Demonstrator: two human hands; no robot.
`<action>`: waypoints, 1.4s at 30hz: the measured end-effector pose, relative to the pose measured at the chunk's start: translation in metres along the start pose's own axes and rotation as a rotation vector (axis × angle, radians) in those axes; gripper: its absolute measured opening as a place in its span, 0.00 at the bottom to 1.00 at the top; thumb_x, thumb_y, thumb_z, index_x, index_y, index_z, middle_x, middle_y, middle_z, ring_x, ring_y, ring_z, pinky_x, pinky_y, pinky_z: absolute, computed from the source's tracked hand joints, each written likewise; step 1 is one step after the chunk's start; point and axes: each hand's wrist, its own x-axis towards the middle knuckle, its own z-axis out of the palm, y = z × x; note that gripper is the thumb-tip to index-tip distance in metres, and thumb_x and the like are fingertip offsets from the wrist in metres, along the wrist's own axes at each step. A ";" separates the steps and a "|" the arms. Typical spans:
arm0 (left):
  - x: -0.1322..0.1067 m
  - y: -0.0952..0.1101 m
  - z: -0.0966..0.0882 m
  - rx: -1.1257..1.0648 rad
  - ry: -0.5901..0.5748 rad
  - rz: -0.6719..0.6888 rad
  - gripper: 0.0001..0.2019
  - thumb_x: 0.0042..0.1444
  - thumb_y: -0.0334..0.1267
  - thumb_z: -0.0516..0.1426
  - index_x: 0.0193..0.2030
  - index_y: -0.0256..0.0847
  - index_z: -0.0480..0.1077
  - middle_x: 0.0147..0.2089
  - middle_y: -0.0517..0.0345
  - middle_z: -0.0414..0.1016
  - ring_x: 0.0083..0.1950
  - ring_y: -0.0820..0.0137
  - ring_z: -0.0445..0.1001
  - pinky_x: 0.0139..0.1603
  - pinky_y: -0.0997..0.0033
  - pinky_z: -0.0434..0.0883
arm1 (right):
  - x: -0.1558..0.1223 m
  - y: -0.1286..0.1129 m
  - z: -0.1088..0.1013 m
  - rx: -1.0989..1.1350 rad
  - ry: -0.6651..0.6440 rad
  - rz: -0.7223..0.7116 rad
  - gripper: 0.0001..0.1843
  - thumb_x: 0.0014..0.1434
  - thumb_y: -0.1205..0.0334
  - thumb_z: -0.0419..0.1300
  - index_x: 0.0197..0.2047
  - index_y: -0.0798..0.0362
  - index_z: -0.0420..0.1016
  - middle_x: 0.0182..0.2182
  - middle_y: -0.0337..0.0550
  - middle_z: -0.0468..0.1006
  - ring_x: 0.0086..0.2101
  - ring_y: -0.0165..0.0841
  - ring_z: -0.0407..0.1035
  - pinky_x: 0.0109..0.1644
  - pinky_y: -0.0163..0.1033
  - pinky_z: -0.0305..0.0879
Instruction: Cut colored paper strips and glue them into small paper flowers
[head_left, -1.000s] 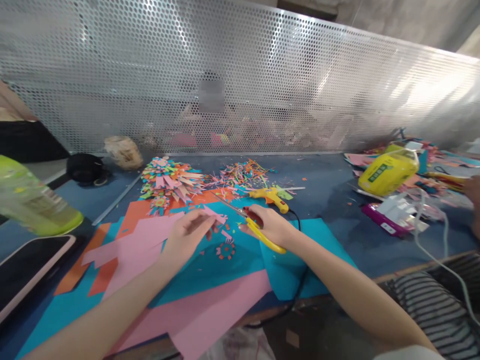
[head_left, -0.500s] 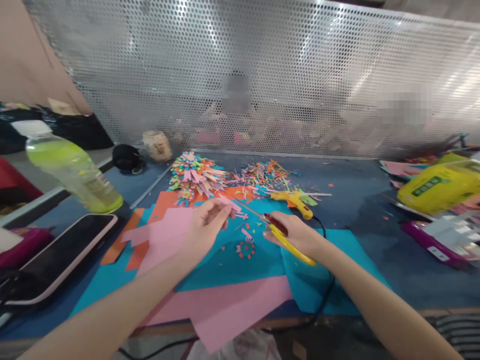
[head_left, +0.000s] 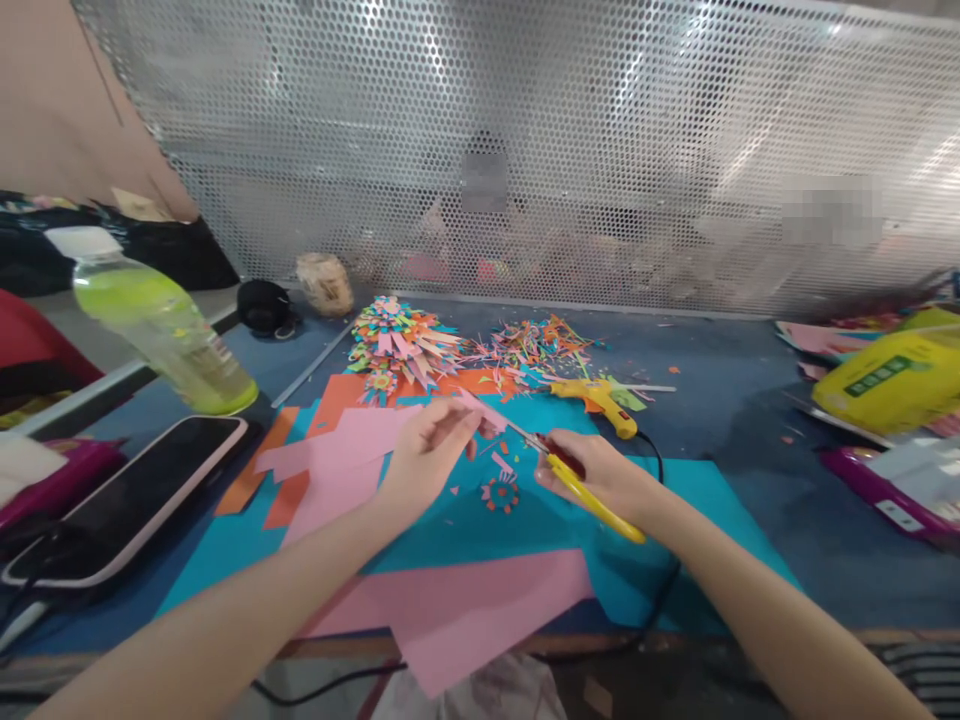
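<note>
Between its thumb and fingers my left hand pinches a small strip of pink paper. My right hand is wrapped around yellow-handled scissors, whose blades point up and left and meet the strip's edge. Whether the blades are parted there is hard to see. Just below the hands, a small round paper flower with orange and pink petals lies on a blue sheet. Tiny pink cuttings are scattered beside it.
Behind my hands stand a layered paper cone, a heap of paper shreds and a yellow glue gun with a black cord. A bottle and a phone are at left, a yellow packet at right.
The whole view has shifted slightly, so things appear a little farther right. The scissor blades have come against the pink strip, and fewer cuttings show beneath it.
</note>
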 end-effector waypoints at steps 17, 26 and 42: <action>0.002 0.001 -0.003 0.008 -0.035 -0.049 0.08 0.51 0.39 0.56 0.29 0.37 0.64 0.32 0.56 0.74 0.25 0.75 0.70 0.26 0.74 0.68 | 0.006 0.012 0.001 -0.082 0.059 0.074 0.20 0.51 0.44 0.52 0.22 0.53 0.58 0.17 0.33 0.59 0.19 0.25 0.55 0.22 0.31 0.46; 0.004 0.003 -0.001 0.002 -0.046 -0.131 0.10 0.45 0.38 0.60 0.29 0.37 0.62 0.26 0.60 0.73 0.19 0.78 0.66 0.20 0.76 0.65 | 0.021 0.033 0.008 -0.319 0.222 0.237 0.23 0.48 0.41 0.51 0.22 0.53 0.64 0.16 0.38 0.65 0.18 0.27 0.57 0.21 0.32 0.47; 0.023 -0.004 -0.035 0.896 -0.572 0.200 0.14 0.47 0.28 0.49 0.34 0.43 0.74 0.34 0.57 0.75 0.36 0.69 0.70 0.38 0.71 0.65 | 0.015 0.025 0.006 -0.539 0.327 0.361 0.23 0.49 0.50 0.55 0.43 0.59 0.67 0.40 0.55 0.73 0.40 0.44 0.70 0.38 0.40 0.63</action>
